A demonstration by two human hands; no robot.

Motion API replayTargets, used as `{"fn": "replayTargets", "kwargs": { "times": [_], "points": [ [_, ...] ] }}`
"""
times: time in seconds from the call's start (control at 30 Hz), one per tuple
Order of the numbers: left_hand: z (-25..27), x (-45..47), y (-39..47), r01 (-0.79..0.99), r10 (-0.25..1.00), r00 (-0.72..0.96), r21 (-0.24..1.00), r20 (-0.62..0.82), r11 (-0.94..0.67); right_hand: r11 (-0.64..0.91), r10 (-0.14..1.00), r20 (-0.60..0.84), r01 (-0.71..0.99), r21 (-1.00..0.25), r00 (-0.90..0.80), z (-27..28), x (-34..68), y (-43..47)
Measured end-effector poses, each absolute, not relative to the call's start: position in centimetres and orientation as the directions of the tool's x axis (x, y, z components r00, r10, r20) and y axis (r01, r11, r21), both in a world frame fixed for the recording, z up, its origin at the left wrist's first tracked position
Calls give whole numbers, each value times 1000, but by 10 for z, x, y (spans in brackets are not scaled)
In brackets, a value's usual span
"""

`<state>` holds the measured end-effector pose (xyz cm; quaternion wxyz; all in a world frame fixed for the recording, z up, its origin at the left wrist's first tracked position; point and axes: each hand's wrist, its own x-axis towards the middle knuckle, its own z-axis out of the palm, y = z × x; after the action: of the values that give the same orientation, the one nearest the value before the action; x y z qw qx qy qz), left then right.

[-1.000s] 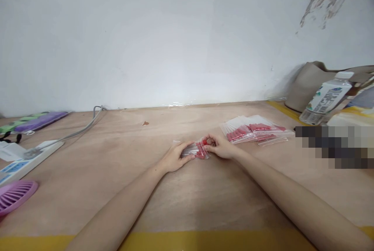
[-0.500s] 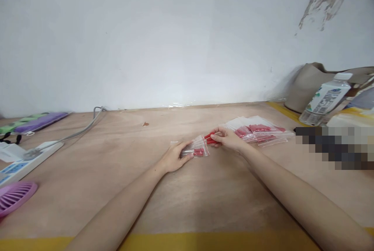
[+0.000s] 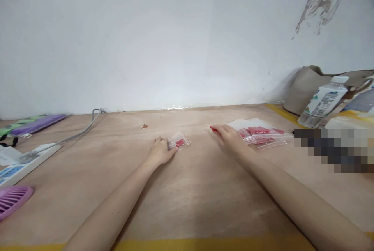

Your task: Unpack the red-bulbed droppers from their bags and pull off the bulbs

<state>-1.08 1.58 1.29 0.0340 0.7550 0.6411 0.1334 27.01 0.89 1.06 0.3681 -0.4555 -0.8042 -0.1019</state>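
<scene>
Pale white wall with a peeling patch upper right, plywood table with yellow front edge, even soft light

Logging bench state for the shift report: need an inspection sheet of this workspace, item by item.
Surface: plywood table, yellow tape along the near edge.
Job's things: small clear bag with red pieces; stack of filled bags.
Clutter: plastic bottle, beige bag, purple fan, purple-green item.
Hands: left hand pinches the small clear bag; right hand holds a red piece beside the stack.
Cables: grey cable running to a power strip.
Surroundings: white wall, peeled patch upper right.
</scene>
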Motion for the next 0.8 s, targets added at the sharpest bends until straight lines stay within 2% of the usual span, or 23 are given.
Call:
{"fn": "replayTargets", "kwargs": {
  "times": [0.07,0.13,0.23,0.3,0.4,0.53,0.8],
  "points": [
    [14,-9,15,952,969,154,233,193,-197,571,621,645,821,15,-444,4,265,8],
    [13,-8,15,914,938,223,277,266,-296,564,597,607,813,146,-524,-1,262,9],
    [9,-5,16,829,861,356,302,364,-471,557,566,571,787,268,-595,-7,260,10],
    [5,-3,16,799,826,409,285,387,-529,555,558,554,774,305,-618,-10,258,9],
    [-2,-1,16,797,806,437,242,400,-553,569,569,532,767,295,-627,-14,255,8],
    [-6,1,15,804,799,444,212,406,-555,597,606,525,778,196,-597,-17,252,7],
    [3,-2,16,864,849,341,221,404,-453,587,667,515,805,83,-539,-12,254,6]
  ]
}}
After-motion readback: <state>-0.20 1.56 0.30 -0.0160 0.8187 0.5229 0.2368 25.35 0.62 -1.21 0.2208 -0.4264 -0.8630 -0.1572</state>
